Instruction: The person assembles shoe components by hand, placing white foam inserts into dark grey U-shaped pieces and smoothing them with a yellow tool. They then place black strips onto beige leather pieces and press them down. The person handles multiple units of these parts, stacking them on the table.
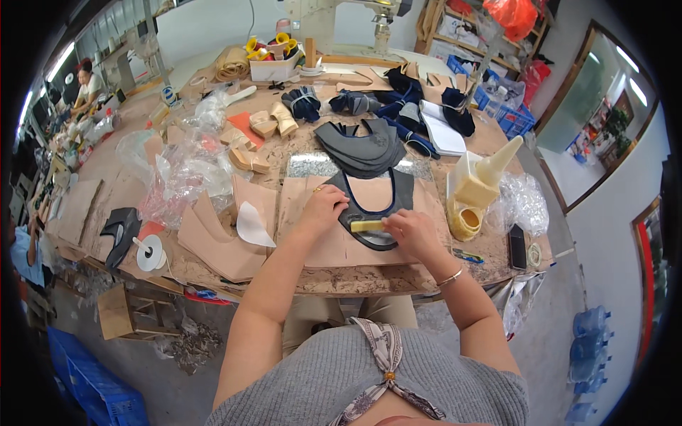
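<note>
A dark grey, U-shaped shoe upper piece with navy edging lies on tan card in front of me. My left hand is closed at its left edge, fingertips pressed on the material. My right hand pinches a flat yellow stick, held sideways over the front part of the piece; whether its tip touches cannot be made out. Just beyond lies a fanned stack of similar grey pieces. A glue-crusted pot and a cream bottle with a long spout stand to the right.
Tan card pieces, crumpled clear plastic and a thread spool lie on the left. A phone and a pen-like tool sit at the right edge. Navy bundles and an open notebook are farther back. Another person sits far left.
</note>
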`<state>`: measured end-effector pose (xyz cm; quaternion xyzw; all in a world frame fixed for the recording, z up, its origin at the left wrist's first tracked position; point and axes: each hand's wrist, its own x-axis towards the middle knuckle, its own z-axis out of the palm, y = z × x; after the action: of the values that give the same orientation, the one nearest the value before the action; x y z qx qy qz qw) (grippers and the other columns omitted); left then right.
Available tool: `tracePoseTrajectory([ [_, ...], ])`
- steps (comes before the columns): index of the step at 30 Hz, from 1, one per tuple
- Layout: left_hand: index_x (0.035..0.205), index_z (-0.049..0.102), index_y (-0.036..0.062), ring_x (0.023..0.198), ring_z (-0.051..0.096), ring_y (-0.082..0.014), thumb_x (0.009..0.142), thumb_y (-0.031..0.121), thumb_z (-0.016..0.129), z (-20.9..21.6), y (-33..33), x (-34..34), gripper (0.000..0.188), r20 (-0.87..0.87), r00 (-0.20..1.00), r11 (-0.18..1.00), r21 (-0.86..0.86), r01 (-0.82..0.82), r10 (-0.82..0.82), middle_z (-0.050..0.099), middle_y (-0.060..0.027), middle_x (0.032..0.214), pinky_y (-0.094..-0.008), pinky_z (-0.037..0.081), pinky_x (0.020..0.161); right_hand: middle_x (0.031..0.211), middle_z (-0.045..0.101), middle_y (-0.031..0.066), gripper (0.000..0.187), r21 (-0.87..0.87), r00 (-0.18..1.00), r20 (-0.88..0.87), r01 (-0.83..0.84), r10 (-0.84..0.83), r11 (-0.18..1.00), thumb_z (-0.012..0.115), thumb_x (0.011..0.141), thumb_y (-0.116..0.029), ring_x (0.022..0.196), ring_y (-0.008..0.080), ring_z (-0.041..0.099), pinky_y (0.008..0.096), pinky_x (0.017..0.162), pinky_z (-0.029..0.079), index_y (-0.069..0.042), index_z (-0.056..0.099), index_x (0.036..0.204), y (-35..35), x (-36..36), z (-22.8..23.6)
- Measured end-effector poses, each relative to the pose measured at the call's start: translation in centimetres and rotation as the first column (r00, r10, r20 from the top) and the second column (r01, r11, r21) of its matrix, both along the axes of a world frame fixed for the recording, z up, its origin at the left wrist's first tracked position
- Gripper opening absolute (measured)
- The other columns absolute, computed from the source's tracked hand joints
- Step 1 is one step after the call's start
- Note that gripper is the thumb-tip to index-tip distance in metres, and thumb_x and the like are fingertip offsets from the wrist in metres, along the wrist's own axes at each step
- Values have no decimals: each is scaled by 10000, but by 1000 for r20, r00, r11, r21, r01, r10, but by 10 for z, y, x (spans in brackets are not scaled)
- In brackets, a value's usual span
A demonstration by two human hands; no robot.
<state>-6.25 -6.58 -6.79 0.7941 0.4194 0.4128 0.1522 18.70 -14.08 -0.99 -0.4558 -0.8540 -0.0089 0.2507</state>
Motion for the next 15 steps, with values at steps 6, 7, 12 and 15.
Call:
tracePoseTrajectory([
  [6,870,724,49,947,609,-279,758,68,720,3,-2,1,114,5,1000,1000,4,4,-4,666,-94,942,-365,489,853,723,597,30,87,-30,997,38,72,-71,997,726,752,-205,671,255,613,378,573,467,-153,667,791,-33,58,7],
  [7,869,723,48,947,609,-279,757,65,719,3,-2,1,113,7,1000,1000,6,6,-6,666,-94,940,-365,489,852,717,594,27,87,-14,995,33,98,-98,995,728,748,-206,661,254,613,376,559,465,-154,667,781,-34,65,7],
  [12,862,715,35,931,611,-285,753,50,720,4,-2,2,110,35,999,1000,6,14,-15,663,-96,929,-365,490,836,709,582,33,91,41,973,4,228,-229,973,707,769,-229,657,261,613,388,546,464,-158,650,777,-39,47,2],
  [15,848,702,18,918,615,-292,751,43,721,8,-5,2,102,39,999,1000,16,16,-16,660,-102,924,-365,494,822,718,584,41,96,23,985,-9,172,-172,985,686,794,-245,675,272,617,403,561,472,-160,644,806,-46,27,-10],
])
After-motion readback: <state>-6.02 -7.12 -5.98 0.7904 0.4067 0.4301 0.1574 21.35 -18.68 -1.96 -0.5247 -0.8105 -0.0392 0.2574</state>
